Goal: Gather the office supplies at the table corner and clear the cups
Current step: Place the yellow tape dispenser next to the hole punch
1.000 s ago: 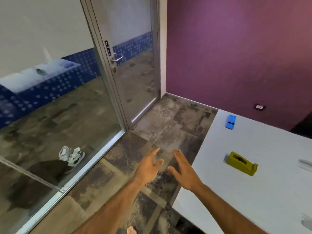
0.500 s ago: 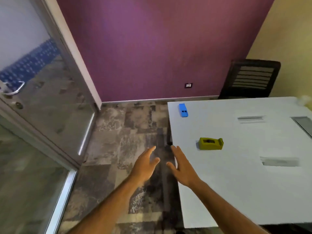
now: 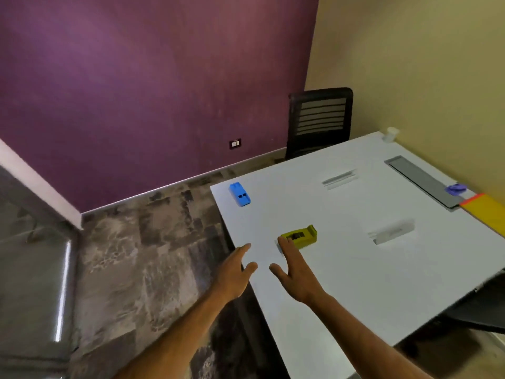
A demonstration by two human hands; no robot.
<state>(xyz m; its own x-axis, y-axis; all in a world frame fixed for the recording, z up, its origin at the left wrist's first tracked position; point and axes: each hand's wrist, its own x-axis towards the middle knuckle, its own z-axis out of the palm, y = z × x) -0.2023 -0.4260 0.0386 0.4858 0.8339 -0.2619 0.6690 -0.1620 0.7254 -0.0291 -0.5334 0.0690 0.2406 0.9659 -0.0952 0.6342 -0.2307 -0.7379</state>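
Observation:
A white table (image 3: 355, 263) fills the right half of the view. A blue stapler (image 3: 240, 194) lies near its far left corner. An olive-yellow tape dispenser (image 3: 303, 236) sits closer, near the left edge. My right hand (image 3: 293, 272) is open, its fingertips just short of the dispenser's near end. My left hand (image 3: 235, 272) is open too, over the table's left edge. A white cup (image 3: 390, 134) stands at the far corner by the yellow wall. A purple object (image 3: 455, 189) and a yellow-and-orange folder (image 3: 486, 212) lie at the right edge.
A black mesh chair (image 3: 321, 119) stands behind the table against the purple wall. A grey cable tray (image 3: 420, 179) and two recessed slots (image 3: 338, 178) are set into the tabletop. Patterned floor lies to the left, with a glass door (image 3: 32, 269) at the far left.
The view has swung right from the glass door to the table. Both open hands have come over the table's left edge, the right one nearing the tape dispenser.

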